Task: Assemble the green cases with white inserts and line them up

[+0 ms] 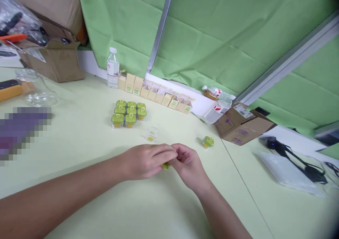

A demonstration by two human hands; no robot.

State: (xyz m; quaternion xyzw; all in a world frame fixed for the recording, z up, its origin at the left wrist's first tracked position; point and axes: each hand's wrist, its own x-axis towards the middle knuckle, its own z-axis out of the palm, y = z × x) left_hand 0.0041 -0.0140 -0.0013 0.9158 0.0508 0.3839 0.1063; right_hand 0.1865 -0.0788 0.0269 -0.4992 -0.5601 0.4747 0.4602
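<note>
Both my hands meet over the near middle of the table, closed around a small green lid (pixel 165 165). My left hand (pixel 148 161) covers most of it, so only a green edge shows below the fingers. My right hand (pixel 189 164) pinches at its other side, fingers curled. Just beyond them stands a clear little container (pixel 152 134) without a lid, a yellow mark on it. Several small clear containers with green lids (pixel 131 110) are grouped in rows further left. Another green-lidded container (pixel 208 142) sits apart on the right.
Small cardboard boxes (pixel 156 93), several with open tops, line the wall beside an upright water bottle (pixel 113 69). Cardboard boxes stand at back left (pixel 63 62) and right (pixel 242 126). Bottles (pixel 219 97) lie near the right box. A black cabled device (pixel 296 161) rests on plastic bags.
</note>
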